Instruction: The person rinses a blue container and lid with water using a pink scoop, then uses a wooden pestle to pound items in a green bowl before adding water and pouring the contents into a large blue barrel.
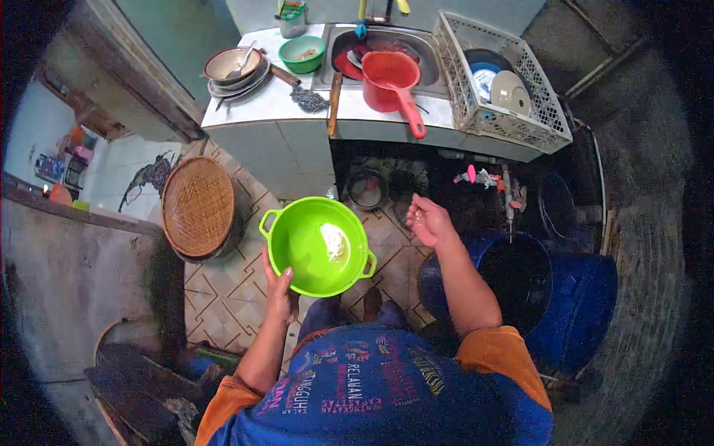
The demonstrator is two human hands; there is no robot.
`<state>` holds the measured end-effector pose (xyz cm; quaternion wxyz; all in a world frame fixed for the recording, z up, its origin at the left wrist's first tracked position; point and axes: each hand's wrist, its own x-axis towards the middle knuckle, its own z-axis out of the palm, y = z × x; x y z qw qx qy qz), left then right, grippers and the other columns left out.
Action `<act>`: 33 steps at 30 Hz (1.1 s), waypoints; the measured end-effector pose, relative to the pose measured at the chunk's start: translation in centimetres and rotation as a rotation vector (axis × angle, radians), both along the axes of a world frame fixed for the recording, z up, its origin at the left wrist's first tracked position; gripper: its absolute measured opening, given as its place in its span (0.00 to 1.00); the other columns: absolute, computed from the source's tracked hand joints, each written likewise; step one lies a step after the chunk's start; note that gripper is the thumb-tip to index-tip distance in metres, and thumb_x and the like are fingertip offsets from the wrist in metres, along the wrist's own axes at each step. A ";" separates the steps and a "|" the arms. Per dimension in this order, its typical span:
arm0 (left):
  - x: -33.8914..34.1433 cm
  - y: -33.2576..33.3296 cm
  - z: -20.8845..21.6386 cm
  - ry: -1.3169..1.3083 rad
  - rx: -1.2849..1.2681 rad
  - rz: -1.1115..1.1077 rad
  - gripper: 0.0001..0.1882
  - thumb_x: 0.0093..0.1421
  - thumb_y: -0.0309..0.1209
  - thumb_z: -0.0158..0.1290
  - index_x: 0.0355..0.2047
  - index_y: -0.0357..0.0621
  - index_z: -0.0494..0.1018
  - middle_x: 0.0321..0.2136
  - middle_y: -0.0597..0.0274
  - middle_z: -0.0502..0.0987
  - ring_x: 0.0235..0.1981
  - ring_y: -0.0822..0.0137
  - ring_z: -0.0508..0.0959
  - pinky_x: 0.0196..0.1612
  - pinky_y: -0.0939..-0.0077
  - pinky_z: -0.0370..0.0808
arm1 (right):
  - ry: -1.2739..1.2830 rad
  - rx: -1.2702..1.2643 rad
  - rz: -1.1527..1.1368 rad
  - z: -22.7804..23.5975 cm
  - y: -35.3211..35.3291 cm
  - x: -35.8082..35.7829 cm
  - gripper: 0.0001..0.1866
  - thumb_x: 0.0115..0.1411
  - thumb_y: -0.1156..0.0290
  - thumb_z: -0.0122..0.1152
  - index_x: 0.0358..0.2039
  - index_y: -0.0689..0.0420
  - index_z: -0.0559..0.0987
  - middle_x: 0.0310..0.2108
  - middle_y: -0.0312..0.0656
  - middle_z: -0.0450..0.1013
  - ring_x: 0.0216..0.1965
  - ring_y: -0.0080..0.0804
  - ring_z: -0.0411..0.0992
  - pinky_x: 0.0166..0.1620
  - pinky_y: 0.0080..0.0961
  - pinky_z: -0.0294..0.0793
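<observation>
My left hand [278, 287] grips the near left side of a bright green two-handled basin [301, 249], thumb on the rim. The basin is tilted, and a small whitish patch, perhaps grains or a glare, shows on its inner right side. To the right of the basin, apart from it, my right hand [429, 221] is raised with its fingers curled in. Small pale specks seem to show at those fingers, too small to name. Beyond both hands, a red dipper [390, 78] rests at the sink's front edge, its handle jutting over the counter edge.
Dishes fill a white plastic crate [513, 128] right of the steel sink [439, 56]. Stacked plates and a bowl [230, 67], a small green bowl [302, 53] and a scrubber [309, 99] lie left. Below are a blue barrel [580, 297], a tap [509, 201] and a woven basket [197, 207].
</observation>
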<state>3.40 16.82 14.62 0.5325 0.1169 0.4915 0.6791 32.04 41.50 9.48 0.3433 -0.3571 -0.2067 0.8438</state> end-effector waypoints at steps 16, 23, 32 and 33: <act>-0.4 -0.6 -1.0 -0.102 0.118 -0.027 0.48 0.55 0.33 0.57 0.69 0.56 0.39 0.64 0.56 0.54 0.63 0.56 0.58 0.64 0.60 0.57 | -0.247 0.297 -0.332 10.4 -5.5 -6.5 0.10 0.68 0.66 0.45 0.32 0.58 0.70 0.27 0.38 0.69 0.28 0.29 0.71 0.30 0.25 0.73; 1.4 0.8 0.6 0.001 0.039 -0.088 0.46 0.56 0.28 0.54 0.69 0.57 0.40 0.64 0.55 0.54 0.63 0.56 0.58 0.64 0.60 0.57 | -1.233 2.019 0.375 6.7 -10.5 -11.1 0.15 0.56 0.70 0.57 0.43 0.61 0.73 0.41 0.51 0.70 0.43 0.48 0.68 0.48 0.42 0.69; 0.0 -0.9 -2.3 -0.075 0.026 -0.062 0.45 0.56 0.28 0.52 0.69 0.57 0.40 0.64 0.55 0.54 0.63 0.55 0.58 0.63 0.57 0.58 | -1.237 1.036 -0.770 9.5 5.2 -7.1 0.25 0.58 0.59 0.61 0.46 0.66 0.69 0.40 0.51 0.68 0.41 0.44 0.67 0.47 0.39 0.67; -0.2 -1.1 -2.6 -0.065 0.017 -0.060 0.45 0.56 0.28 0.52 0.69 0.56 0.40 0.64 0.55 0.54 0.63 0.55 0.58 0.63 0.57 0.58 | -1.121 0.831 -0.725 10.0 7.9 -6.7 0.27 0.58 0.55 0.61 0.45 0.67 0.69 0.42 0.51 0.68 0.42 0.43 0.67 0.47 0.39 0.66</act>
